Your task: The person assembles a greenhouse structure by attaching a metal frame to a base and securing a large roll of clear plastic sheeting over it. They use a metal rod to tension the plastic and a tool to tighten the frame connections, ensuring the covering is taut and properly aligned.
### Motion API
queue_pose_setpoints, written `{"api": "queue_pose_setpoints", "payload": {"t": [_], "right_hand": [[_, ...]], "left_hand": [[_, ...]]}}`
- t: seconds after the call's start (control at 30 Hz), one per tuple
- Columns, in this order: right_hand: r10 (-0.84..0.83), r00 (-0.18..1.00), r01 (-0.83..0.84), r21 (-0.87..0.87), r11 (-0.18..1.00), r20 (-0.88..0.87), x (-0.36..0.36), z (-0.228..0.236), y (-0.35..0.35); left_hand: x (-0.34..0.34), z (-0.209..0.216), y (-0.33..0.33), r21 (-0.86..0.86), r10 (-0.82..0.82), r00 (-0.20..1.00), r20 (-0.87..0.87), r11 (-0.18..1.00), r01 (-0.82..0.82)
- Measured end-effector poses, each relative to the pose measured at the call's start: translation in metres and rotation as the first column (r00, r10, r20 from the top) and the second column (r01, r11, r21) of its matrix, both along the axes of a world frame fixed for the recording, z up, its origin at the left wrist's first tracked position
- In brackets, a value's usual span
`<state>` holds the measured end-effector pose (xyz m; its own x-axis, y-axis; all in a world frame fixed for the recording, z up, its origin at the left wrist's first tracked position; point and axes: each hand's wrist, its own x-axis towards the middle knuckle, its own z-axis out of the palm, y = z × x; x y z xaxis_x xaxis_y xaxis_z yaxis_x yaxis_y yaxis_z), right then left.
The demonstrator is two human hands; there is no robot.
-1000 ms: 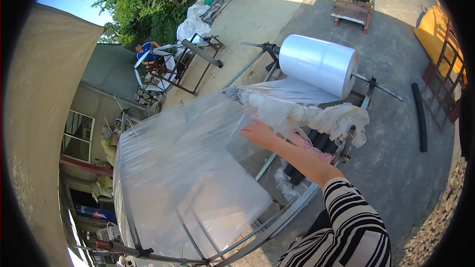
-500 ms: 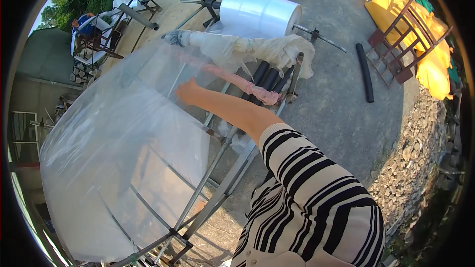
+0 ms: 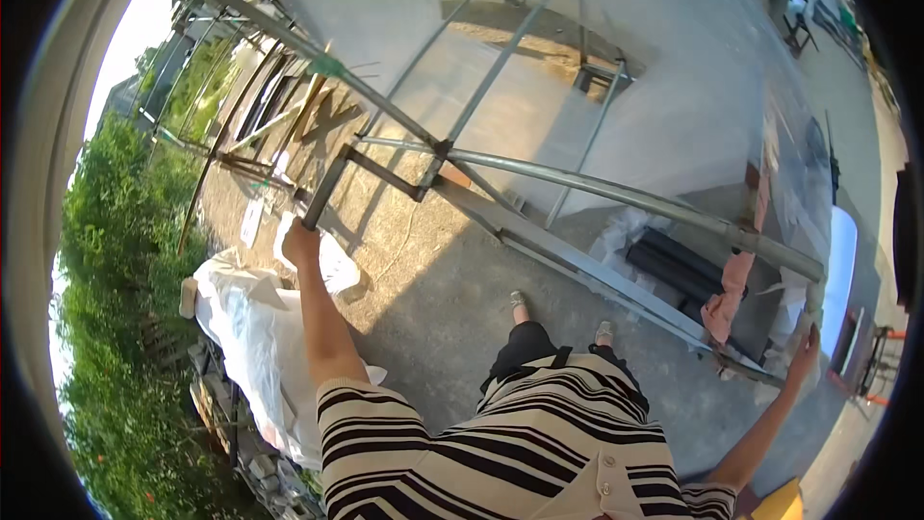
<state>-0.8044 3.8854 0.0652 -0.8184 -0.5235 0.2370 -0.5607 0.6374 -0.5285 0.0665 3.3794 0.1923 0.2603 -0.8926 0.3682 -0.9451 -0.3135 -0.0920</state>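
Note:
My left hand (image 3: pixel 301 243) is closed around the grip of a metal crank handle (image 3: pixel 327 188), which joins a long pipe of the metal frame. Clear plastic film (image 3: pixel 674 116) stretches across the frame's far side, with metal bars showing through it. Far to the right, my right hand (image 3: pixel 807 351) is at the frame's end, against the pale crumpled plastic near the pipe end (image 3: pixel 813 270). Its fingers are small and partly hidden, so their grip cannot be made out. Beside it hangs a pink cloth-like wrap (image 3: pixel 729 294), and black tubes (image 3: pixel 674 274) lie within the frame.
A silver beam (image 3: pixel 597 270) crosses the frame in front of me. To my left stands a pile under white sheeting (image 3: pixel 245 347), beside green bushes (image 3: pixel 115 260). A film roll (image 3: pixel 840 250) shows partly at the right. Timber (image 3: pixel 308 116) lies beyond the crank.
My view has swung left along the frame. Earlier one hand reached across to the film; now both hands show, the left on the crank handle and the right at the frame's far right end.

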Motion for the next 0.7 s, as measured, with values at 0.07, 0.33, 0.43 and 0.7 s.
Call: {"api": "queue_pose_setpoints", "payload": {"t": [0.07, 0.33, 0.43, 0.7], "right_hand": [[0.016, 0.997, -0.021, -0.069, 0.997, -0.08, -0.012, -0.056, 0.015], [0.707, 0.418, -0.811, -0.117, 0.574, 0.571, 0.154, -0.104, -0.136], [0.665, 0.446, -0.834, 0.008, 0.552, 0.599, 0.247, -0.06, -0.174], [0.762, 0.124, -0.948, -0.15, 0.279, 0.635, 0.395, -0.031, -0.279]], "left_hand": [[-0.007, 0.004, -0.019, -0.062, 0.009, 0.999, 0.042, 0.998, -0.006], [0.019, -0.025, 0.004, 0.006, 0.12, 0.984, -0.131, 0.993, -0.12], [0.021, -0.043, -0.021, -0.048, 0.096, 0.986, -0.135, 0.993, -0.103], [0.036, -0.046, -0.026, -0.105, 0.11, 0.979, -0.17, 0.986, -0.129]]}}
